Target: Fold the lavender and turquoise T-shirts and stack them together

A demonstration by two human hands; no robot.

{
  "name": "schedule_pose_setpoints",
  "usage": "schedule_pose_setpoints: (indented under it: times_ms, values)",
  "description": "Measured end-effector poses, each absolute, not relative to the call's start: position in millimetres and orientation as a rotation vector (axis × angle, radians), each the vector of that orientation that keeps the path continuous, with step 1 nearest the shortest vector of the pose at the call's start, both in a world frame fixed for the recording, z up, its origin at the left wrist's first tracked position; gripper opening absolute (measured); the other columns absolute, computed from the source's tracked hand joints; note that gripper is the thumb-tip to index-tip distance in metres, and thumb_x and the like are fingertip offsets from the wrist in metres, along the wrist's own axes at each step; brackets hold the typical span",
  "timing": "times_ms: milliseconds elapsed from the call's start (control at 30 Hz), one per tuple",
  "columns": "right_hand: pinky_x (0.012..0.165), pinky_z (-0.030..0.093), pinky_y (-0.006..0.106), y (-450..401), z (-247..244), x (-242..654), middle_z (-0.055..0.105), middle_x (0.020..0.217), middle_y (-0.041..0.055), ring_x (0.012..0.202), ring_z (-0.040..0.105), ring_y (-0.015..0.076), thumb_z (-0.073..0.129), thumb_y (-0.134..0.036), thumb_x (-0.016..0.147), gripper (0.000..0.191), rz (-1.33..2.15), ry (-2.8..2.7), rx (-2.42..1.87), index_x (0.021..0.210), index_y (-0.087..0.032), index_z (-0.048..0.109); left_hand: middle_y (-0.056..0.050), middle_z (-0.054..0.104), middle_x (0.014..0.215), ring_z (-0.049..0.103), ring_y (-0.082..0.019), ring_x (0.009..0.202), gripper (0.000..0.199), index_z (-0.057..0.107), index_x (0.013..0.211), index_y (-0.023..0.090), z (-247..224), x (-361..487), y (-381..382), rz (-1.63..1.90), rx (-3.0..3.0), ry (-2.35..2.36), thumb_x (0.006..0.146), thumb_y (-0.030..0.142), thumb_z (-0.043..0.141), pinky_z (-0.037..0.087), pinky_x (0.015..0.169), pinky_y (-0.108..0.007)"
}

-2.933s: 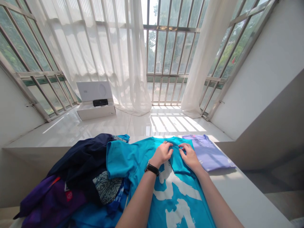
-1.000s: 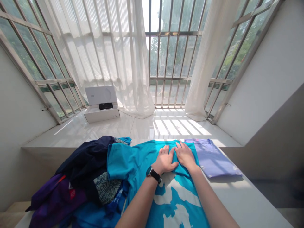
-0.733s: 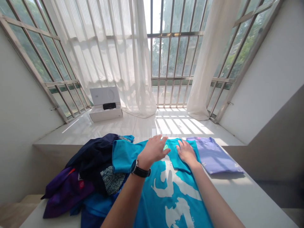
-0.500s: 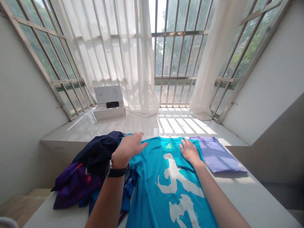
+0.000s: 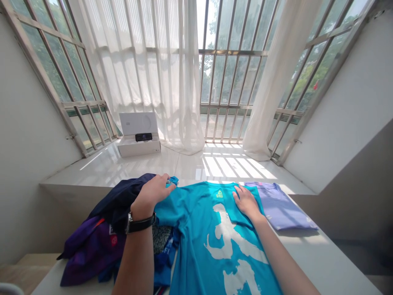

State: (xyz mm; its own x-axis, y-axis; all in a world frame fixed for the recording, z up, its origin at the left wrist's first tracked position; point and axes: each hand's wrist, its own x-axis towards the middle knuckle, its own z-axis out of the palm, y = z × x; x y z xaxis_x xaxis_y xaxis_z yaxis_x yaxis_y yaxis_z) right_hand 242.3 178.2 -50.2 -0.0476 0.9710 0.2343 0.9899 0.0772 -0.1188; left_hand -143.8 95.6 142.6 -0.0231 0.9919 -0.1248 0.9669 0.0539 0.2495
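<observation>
A turquoise T-shirt (image 5: pixel 199 229) with large white brush-like markings and a small yellow-green logo lies spread in front of me. Its right sleeve is folded inward, and my right hand (image 5: pixel 246 202) rests open on that fold, fingers stretched out. Over the shirt's left sleeve (image 5: pixel 172 209) is my left hand (image 5: pixel 153 191), wearing a watch with a black strap. Its thumb and fingertips look apart; the sleeve's far end is partly hidden beneath it. Directly beside that hand is a heap of clothes, with a dark navy garment (image 5: pixel 118 200) on top and a purple one (image 5: pixel 92 250) lower down.
A folded lavender garment (image 5: pixel 285 209) lies right of the T-shirt on the white surface (image 5: pixel 319 262). Farther back, an open white box (image 5: pixel 139 148) holds a black device (image 5: pixel 143 137). Sheer curtains (image 5: pixel 181 94) and barred windows line the sill, with walls at both sides.
My left hand has moved left and slightly down, onto the left sleeve, which now lies stretched farther out toward the heap. My right hand stays on the folded sleeve. The view has shifted slightly.
</observation>
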Motion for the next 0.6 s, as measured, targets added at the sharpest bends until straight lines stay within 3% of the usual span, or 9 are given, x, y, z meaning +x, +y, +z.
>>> schedule_pose_setpoints:
  times_ms: [100,400,600]
  values:
    - [0.114,0.037,0.044,178,-49,242,0.053,0.149,0.0188,0.14,0.047,0.0294,0.037,-0.035,0.102,0.05,-0.081,-2.104,-1.981,0.14,-0.01,0.057,-0.012,0.069,0.121,0.065,-0.031,0.107,0.043,0.064,0.118,0.021,145,-148,94,0.135,1.942,2.103,0.093,0.052,0.048,0.049,0.083,-0.035]
    - [0.115,0.035,0.042,177,-46,241,0.053,0.15,0.0178,0.14,0.046,0.0292,0.038,-0.035,0.102,0.05,-0.057,-2.095,-2.007,0.141,-0.011,0.056,-0.012,0.071,0.121,0.067,-0.032,0.103,0.046,0.065,0.119,0.019,155,-165,82,0.16,1.793,2.122,0.082,0.046,0.064,0.051,0.076,-0.032]
    - [0.115,0.037,0.044,178,-46,241,0.053,0.149,0.0203,0.139,0.047,0.0297,0.04,-0.034,0.102,0.048,-0.054,-2.088,-1.982,0.139,-0.01,0.058,-0.01,0.068,0.121,0.065,-0.032,0.107,0.034,0.068,0.106,0.022,143,-165,91,0.255,1.903,2.017,0.073,0.03,0.069,0.051,0.08,-0.032]
